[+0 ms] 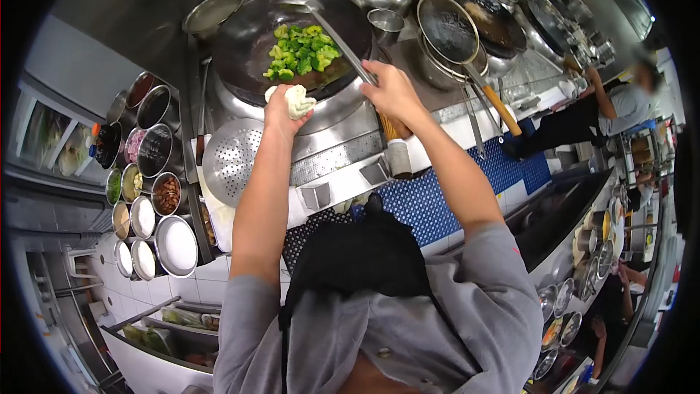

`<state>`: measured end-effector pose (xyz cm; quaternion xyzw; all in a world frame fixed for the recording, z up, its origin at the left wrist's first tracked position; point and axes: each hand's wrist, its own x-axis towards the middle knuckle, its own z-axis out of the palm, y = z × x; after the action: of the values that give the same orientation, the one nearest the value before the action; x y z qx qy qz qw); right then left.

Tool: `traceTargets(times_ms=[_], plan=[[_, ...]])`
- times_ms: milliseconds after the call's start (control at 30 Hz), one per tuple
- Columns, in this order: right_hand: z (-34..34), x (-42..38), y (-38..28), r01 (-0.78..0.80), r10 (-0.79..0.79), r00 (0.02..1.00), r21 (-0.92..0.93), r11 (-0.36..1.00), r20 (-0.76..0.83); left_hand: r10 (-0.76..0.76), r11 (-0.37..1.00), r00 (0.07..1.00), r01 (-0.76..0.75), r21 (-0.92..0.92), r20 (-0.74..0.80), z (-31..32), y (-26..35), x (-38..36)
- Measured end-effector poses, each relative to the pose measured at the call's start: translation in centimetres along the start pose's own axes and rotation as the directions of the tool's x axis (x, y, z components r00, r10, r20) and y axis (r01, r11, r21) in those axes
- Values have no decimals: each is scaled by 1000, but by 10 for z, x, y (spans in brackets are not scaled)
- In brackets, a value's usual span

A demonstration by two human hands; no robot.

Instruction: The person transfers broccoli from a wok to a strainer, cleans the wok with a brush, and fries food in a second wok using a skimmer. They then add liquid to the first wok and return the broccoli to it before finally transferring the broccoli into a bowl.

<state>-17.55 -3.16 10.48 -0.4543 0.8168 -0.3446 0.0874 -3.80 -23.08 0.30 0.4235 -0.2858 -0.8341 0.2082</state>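
Observation:
My left hand (286,118) is closed around a bunched white cloth (299,101) at the near rim of a large dark wok (244,40). Bright green broccoli florets (300,51) lie in a heap inside the wok. My right hand (391,91) grips the long metal handle of a ladle (340,42). The ladle slants away over the wok's right side, with its head near the far rim, beyond the broccoli. Its exact bowl shape is hard to make out.
A perforated strainer (233,160) sits left of my forearm. Metal tubs of ingredients (168,193) line the left side. On the right are a wooden-handled mesh strainer (448,29) and another wok (485,18). A co-worker (612,109) stands farther right.

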Motion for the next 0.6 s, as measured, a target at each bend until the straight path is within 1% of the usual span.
traceTargets(times_ms=[67, 133, 200, 267, 300, 333, 400, 467, 500, 533, 600], plan=[[15, 20, 13, 75, -69, 997, -191, 979, 39, 29, 1000, 998, -29, -5, 52, -4, -2, 3], [41, 34, 37, 35, -38, 999, -217, 976, -9, 30, 1000, 998, -30, -4, 54, -7, -2, 8], [45, 29, 44, 2, -2, 1000, -161, 987, 4, 23, 999, 999, -22, -30, 31, -7, -2, 9], [21, 7, 35, -136, 131, 988, 55, 989, 81, 33, 999, 992, -33, -2, 123, -19, 0, 27], [18, -3, 50, -152, 142, 984, 97, 984, 104, 30, 999, 990, -32, 7, 136, -24, 1, 32], [15, -20, 59, -116, 120, 992, 75, 990, -51, 36, 999, 988, -38, 10, 151, -25, 2, 34], [-1, -68, 69, 2, 41, 955, 144, 990, -293, 32, 997, 995, -39, 69, 99, -18, 6, 25], [-16, -119, 75, -99, 168, 951, 260, 960, -259, 50, 996, 998, -51, 73, 24, -12, 8, 16], [-13, -142, 85, -148, 229, 938, 295, 944, -262, 53, 995, 998, -55, 80, 22, -13, 8, 14], [-3, -162, 100, -190, 284, 921, 329, 925, -267, 61, 994, 998, -63, 86, 25, -13, 10, 14], [23, -195, 132, -334, 450, 866, 418, 845, -217, 61, 992, 998, -59, 112, -13, -10, 12, 12]])
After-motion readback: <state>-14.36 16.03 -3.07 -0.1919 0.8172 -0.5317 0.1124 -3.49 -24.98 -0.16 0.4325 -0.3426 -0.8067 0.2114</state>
